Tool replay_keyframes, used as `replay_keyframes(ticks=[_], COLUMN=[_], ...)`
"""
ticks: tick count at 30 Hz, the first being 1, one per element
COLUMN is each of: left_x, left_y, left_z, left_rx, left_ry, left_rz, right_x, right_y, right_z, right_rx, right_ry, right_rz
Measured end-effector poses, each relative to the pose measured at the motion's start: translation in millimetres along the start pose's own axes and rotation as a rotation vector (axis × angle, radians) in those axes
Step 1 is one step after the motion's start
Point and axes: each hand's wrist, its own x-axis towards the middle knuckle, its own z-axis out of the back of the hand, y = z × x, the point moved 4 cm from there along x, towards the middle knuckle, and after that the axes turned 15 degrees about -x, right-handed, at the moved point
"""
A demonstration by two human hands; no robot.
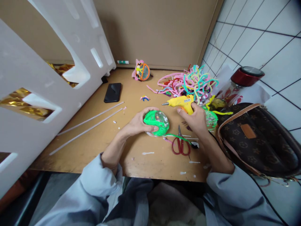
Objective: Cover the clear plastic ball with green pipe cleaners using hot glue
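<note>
My left hand (138, 122) is closed around a clear ball (161, 118) partly covered in bright green pipe cleaner. A loose green strand (178, 137) trails from the ball to the right, crossing the red-handled scissors (180, 146) on the table. In my right hand (196, 117) is a yellow hot glue gun (181, 103), its metal nozzle pointing left, above and apart from the ball. Partly hidden behind my right wrist lies another green-wrapped clear piece (211, 120).
Behind the glue gun is a heap of coloured pipe cleaners (185, 82). A decorated ball (142, 71), a black phone (113, 92) and two thin white sticks (89, 128) lie farther left. A brown handbag (263, 141) and red-lidded bottle (244, 78) stand right; white foam (94, 34) rises left.
</note>
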Motion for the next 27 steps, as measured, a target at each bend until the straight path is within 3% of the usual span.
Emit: replay_keyframes(ticks=[6,12,22,27], left_x=[-1.1,-2.8,-0.3,1.0], left_y=[-1.7,-2.5,-1.2,2.3], left_z=[-1.4,0.8,1.1,2.2], left_rx=[-0.003,0.007,0.08,0.155], left_ry=[-0.011,-0.032,-0.017,0.003], left_rz=[-0.012,-0.012,-0.063,-0.113], right_x=[9.0,16.0,5.5,-3.9], right_y=[-30.0,-48.1,-26.6,-12.4], right_z=[-30.3,-37.9,-33.9,-22.6], right_rx=[0.179,-0.107,-0.687,-0.711], right_ry=[0.226,0.2,0.228,0.07], right_rz=[-0.062,-0.079,0.122,0.223])
